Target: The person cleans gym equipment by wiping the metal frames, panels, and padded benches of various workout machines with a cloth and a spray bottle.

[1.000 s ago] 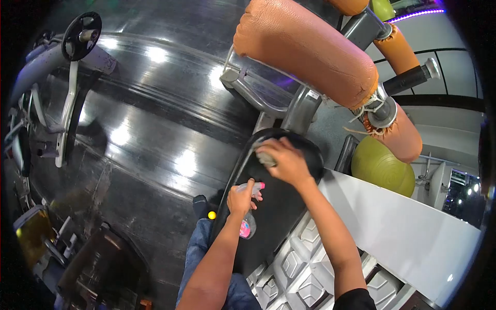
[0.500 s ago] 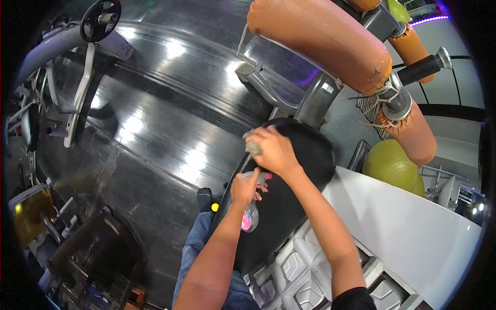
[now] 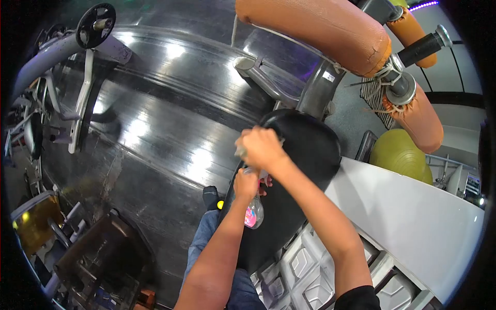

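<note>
My left hand (image 3: 246, 184) is wrapped round the neck of a clear spray bottle (image 3: 253, 216) with a pink label. The bottle is over the black padded bench (image 3: 302, 150). Just beyond it, my right hand (image 3: 260, 148) is closed on a greyish-green cloth (image 3: 241, 151), of which only a small part shows at the fingers. This hand is by the left edge of the bench pad and partly covers the bottle's spray head. Whether the cloth touches the pad I cannot tell.
Orange padded rollers (image 3: 320, 31) on a metal frame stand beyond the bench. A white panel (image 3: 403, 222) and an olive exercise ball (image 3: 398, 155) are at the right. Gym machines with a black handwheel (image 3: 87, 32) stand at the left, on a dark shiny floor (image 3: 155, 119).
My right hand has moved slightly left and down with the cloth, nearer to the left hand. The left hand still holds the bottle. The view has shifted a little.
</note>
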Available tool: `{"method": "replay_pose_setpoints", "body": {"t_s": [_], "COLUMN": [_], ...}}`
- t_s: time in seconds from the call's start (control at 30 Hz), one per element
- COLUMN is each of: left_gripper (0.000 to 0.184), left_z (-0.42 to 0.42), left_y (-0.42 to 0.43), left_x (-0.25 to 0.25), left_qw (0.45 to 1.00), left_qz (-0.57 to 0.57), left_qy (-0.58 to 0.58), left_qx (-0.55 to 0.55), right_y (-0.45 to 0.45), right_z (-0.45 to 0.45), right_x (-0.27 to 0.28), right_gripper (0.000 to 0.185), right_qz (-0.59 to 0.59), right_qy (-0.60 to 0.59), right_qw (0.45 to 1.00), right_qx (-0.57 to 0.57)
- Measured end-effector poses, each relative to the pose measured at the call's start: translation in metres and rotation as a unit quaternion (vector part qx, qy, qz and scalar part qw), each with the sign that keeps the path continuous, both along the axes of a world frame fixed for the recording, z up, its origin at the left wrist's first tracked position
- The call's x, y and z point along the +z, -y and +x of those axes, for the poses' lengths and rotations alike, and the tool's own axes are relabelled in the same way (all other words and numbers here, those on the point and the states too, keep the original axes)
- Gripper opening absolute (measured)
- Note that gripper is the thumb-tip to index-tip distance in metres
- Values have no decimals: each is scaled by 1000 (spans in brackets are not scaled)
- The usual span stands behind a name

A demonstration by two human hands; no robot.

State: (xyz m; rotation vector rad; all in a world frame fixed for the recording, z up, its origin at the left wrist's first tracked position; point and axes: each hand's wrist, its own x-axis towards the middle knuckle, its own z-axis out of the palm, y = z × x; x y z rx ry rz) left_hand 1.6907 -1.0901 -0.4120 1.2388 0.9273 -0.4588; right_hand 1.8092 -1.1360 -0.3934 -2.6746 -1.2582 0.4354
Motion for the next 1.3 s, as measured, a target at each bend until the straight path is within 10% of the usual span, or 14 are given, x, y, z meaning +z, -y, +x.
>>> {"method": "replay_pose_setpoints", "body": {"t_s": [0.17,0.3,0.53,0.8,1.1,1.3], "left_gripper": [41,48,51,51,49,50], "left_z": [-5,1,2,-6,1,0], "left_y": [0,-1,1,0,1,-2], "left_x": [-3,-2,-3,-16,-2,-4], "left_qw": [982,998,999,999,997,998], "left_qz": [174,-52,-47,-47,-67,-70], "left_qy": [66,-26,-4,10,11,-5], "left_qx": [-42,15,-6,22,30,0], "right_y": [24,58,78,63,129,93], "right_z": [-7,12,-2,-11,9,-23], "right_x": [18,40,36,38,55,30], "right_gripper": [31,36,40,39,37,36], "right_qz": [87,152,201,148,150,246], "right_qy": [-113,-108,16,-107,-31,-12], "right_qw": [990,978,935,977,923,914], "right_qx": [3,-91,-293,-109,-354,-322]}}
